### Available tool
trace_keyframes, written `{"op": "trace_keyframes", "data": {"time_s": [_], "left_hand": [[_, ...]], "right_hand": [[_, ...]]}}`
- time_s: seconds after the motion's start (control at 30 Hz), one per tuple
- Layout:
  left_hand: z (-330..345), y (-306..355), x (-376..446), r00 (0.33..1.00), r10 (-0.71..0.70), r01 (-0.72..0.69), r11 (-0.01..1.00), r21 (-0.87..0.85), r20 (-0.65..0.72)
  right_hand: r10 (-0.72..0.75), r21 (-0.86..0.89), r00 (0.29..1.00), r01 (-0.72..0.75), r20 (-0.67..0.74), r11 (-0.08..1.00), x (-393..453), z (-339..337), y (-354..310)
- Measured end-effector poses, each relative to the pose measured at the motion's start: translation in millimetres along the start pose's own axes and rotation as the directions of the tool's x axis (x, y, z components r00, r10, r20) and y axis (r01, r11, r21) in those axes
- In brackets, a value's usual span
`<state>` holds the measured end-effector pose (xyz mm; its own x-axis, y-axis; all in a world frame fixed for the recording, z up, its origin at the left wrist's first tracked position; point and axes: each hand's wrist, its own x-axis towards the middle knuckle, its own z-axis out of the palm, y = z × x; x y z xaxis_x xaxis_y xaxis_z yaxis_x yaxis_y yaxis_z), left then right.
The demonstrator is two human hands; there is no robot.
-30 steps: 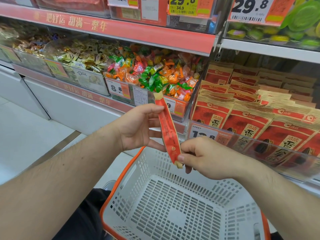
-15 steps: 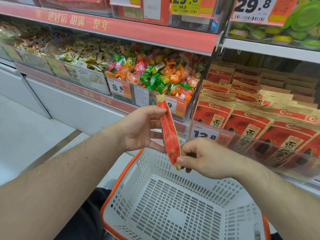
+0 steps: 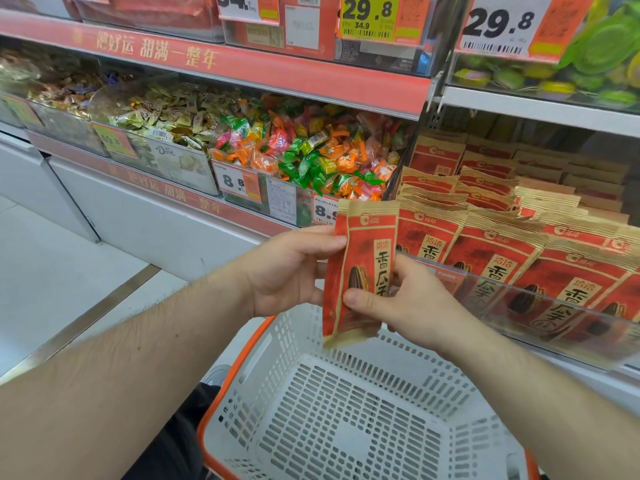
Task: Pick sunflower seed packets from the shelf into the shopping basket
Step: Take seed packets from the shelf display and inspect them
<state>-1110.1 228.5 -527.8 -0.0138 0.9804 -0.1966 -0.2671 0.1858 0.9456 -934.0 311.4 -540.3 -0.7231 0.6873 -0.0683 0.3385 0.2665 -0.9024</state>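
At the far left a bin of gold-wrapped chocolates (image 3: 166, 116) sits on the red-edged shelf (image 3: 242, 69), and next to it a bin of bright orange, green and pink candies (image 3: 311, 154) with a price tag (image 3: 239, 181) on its front. Below these, the left hand (image 3: 287, 268) reaches in from the lower left and pinches the left edge of a red and tan seed packet (image 3: 363, 271), thumb on the front near the top, fingers behind. The packet stands upright, face to the camera, in the air above the far rim of the white basket (image 3: 346, 420) with its orange trim; the basket's floor is bare. The right hand (image 3: 408, 299) grasps the packet's lower right part, thumb pressed across the front, fingers curled behind. Further right, the rows of matching seed packets (image 3: 502, 251) stand on the shelf behind a clear plastic rail (image 3: 519, 289). Above them hang large price tags (image 3: 502, 22) and a bin of green and yellow sweets (image 3: 554, 77).
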Motion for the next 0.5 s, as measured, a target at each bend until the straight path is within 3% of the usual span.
{"op": "trace_keyframes", "data": {"time_s": [0.1,0.23,0.37,0.5], "left_hand": [[2.6,0.1,-1.6,0.992,0.07,-0.058,0.991,0.119,-0.103],[1.0,-3.4,-3.1,0.962,0.247,-0.198,0.928,0.315,-0.121],[-10.4,-6.6,0.4,0.959,0.273,-0.218,0.884,0.415,-0.079],[-18.7,-2.6,-2.5,0.947,0.32,-0.278,0.781,0.56,0.024]], "right_hand": [[-0.004,-0.155,0.978,-0.029,-0.21,0.988,1.3,1.4,2.9],[-0.061,-0.225,0.979,0.016,-0.194,0.974,-3.4,0.8,-0.7],[-0.111,-0.081,0.971,0.095,-0.213,0.992,-3.0,-5.5,-1.8],[-0.156,-0.109,0.967,0.136,-0.202,0.985,-5.2,-8.2,-4.2]]}}
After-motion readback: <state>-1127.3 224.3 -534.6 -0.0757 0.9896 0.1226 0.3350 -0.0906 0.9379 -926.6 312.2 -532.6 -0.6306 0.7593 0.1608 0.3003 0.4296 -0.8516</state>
